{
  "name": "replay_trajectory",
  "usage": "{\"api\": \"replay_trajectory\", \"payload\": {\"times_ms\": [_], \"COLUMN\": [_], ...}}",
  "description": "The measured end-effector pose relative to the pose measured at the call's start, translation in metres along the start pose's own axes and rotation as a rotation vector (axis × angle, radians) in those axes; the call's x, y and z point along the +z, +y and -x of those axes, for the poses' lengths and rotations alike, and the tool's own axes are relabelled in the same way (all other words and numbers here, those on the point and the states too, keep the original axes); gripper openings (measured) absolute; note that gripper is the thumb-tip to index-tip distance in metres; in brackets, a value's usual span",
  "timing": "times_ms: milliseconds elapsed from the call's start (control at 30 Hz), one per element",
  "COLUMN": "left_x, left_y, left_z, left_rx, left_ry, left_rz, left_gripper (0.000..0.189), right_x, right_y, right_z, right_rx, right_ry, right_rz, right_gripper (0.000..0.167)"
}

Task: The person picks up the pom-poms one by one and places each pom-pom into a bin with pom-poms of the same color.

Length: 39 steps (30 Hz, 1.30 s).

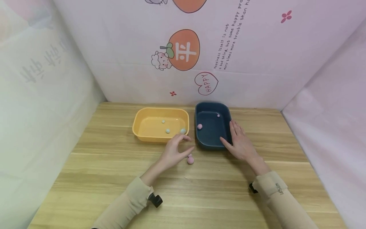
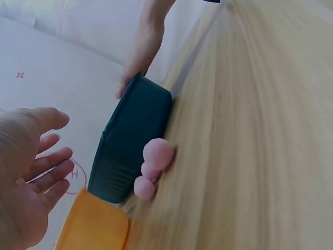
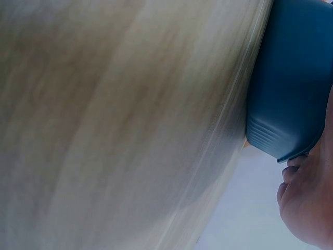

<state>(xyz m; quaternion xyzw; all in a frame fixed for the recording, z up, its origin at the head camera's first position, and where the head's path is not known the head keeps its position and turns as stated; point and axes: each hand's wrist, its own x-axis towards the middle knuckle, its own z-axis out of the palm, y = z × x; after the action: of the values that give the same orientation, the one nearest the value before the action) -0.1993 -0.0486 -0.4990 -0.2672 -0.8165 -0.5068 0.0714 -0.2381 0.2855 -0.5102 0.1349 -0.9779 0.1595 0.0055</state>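
My left hand (image 1: pixel 175 153) hovers near the front right corner of the yellow bin (image 1: pixel 143 137), thumb and fingers spread apart with nothing between them. Several pink balls (image 1: pixel 190 160) sit together on the table just by its thumb; the left wrist view shows them clustered, the largest pink ball (image 2: pixel 158 153) at one end. My right hand (image 1: pixel 241 144) rests at the right side of the dark blue bin (image 1: pixel 211 148), fingers along its wall and thumb over its front rim. A larger pink ball (image 1: pixel 199 126) and a tiny pink ball (image 1: pixel 218 115) lie inside that bin.
Inside the yellow bin are pale green balls, one pale green ball (image 1: pixel 167 131) near its middle. Both bins stand side by side at the back of the wooden table (image 1: pixel 200 197). A printed white cloth (image 1: pixel 128 63) rises behind, with more cloth at both sides.
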Motion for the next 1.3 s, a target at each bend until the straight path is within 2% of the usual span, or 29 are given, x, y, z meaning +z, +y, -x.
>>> {"api": "replay_trajectory", "payload": {"times_ms": [267,700,933,1300], "left_x": [-0.004,-0.005,-0.004,-0.001], "left_y": [-0.007,-0.022,-0.029,-0.037], "left_z": [0.013,0.026,0.034,0.034], "left_rx": [0.005,-0.08,-0.086,-0.129], "left_ry": [0.007,-0.021,-0.019,-0.065], "left_rz": [-0.056,-0.032,-0.097,-0.129], "left_gripper": [0.029,0.028,0.029,0.031], "right_x": [0.0,-0.001,0.0,0.0], "right_y": [-0.001,-0.002,-0.001,0.0], "right_z": [0.0,0.0,-0.001,-0.001], "right_rx": [0.005,0.011,0.007,0.007], "right_ry": [-0.007,-0.008,0.0,-0.001], "right_rz": [-0.002,-0.01,-0.009,0.006], "right_gripper": [0.098,0.098,0.098,0.098]}}
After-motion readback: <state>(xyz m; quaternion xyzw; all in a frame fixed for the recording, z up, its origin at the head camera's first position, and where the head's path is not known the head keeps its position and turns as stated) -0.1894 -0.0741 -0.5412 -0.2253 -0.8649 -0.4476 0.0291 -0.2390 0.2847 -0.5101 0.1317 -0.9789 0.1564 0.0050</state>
